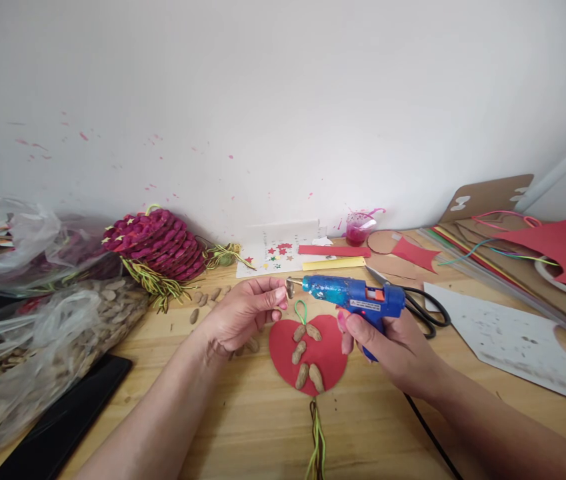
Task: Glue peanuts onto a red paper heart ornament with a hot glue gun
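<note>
My right hand (387, 347) is wrapped round the handle of a blue hot glue gun (353, 293), its nozzle pointing left. Pinched between the fingertips of my left hand (250, 310) is a peanut (290, 288), mostly hidden, right at the nozzle tip. Below both hands a red paper heart (283, 343) lies on the table. Several peanuts (299, 352) sit on the heart, two at its top, one in the middle and two lower down. A green cord loop (301, 312) sticks out of its top, and a yarn tassel (317, 440) hangs from its point.
Loose peanuts (203, 300) and a plastic bag of peanuts (107, 310) lie at left. Behind stand a stack of magenta peanut-covered pieces (160, 247), a sheet with star stickers (263, 267) and a cup of pink paint (357, 230). Scissors (375, 274), a cable (430, 327) and stained card (507, 343) are right.
</note>
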`<state>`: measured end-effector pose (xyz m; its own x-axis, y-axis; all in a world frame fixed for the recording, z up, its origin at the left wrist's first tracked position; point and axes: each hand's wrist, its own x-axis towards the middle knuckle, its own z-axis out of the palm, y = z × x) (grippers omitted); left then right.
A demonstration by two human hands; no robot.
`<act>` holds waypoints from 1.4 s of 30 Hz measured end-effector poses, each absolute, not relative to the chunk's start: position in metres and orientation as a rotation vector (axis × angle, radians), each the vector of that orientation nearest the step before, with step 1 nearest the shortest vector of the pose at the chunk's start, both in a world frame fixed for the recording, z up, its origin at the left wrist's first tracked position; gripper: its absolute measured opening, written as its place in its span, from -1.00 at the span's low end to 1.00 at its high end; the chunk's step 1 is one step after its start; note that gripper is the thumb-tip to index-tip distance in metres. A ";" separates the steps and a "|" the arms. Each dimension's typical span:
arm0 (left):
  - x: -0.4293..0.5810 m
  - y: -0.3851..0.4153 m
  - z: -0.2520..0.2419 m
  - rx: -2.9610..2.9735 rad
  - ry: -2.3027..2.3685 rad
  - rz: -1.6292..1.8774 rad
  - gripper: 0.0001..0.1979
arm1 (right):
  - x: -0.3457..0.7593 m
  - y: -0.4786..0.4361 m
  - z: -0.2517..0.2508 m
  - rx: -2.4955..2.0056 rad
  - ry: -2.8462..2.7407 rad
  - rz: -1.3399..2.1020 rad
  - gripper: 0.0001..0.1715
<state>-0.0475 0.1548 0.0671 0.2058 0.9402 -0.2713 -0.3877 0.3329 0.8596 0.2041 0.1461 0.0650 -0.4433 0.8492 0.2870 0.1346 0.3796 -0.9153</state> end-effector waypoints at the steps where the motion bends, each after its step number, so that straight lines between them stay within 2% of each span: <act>1: -0.047 0.155 0.067 0.738 0.927 1.051 -0.58 | 0.204 0.146 0.065 -0.858 -1.828 1.116 -0.52; 42: -0.049 0.156 0.069 0.745 0.934 1.045 -0.55 | 0.206 0.148 0.063 -0.862 -1.814 1.112 -0.52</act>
